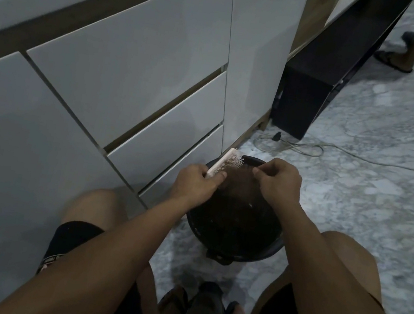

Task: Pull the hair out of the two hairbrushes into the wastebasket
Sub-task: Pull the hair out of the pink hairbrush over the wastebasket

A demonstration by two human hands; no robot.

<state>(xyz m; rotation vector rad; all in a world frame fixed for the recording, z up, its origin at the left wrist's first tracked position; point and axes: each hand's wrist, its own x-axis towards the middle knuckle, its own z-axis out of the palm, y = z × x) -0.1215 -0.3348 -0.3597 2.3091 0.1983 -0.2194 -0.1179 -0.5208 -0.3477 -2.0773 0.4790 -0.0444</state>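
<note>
left hand (194, 182) gripping brush (224, 164) over bin (260, 259) | right hand (278, 182) fingers pinching hair (240, 181) | squatting on marble floor (373, 184) by drawers (130, 83)

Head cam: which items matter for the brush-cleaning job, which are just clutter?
Job:
- white hairbrush, held in left hand
- right hand, fingers pinched beside the bristles
- black wastebasket beneath both hands

Clutter:
- cable on floor
- black box by cabinet
- drawers
- bystander's sandalled foot

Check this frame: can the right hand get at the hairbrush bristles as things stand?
Probably yes: the right hand pinches just beside the hairbrush, held over the wastebasket by the left hand, with nothing between them.
</note>
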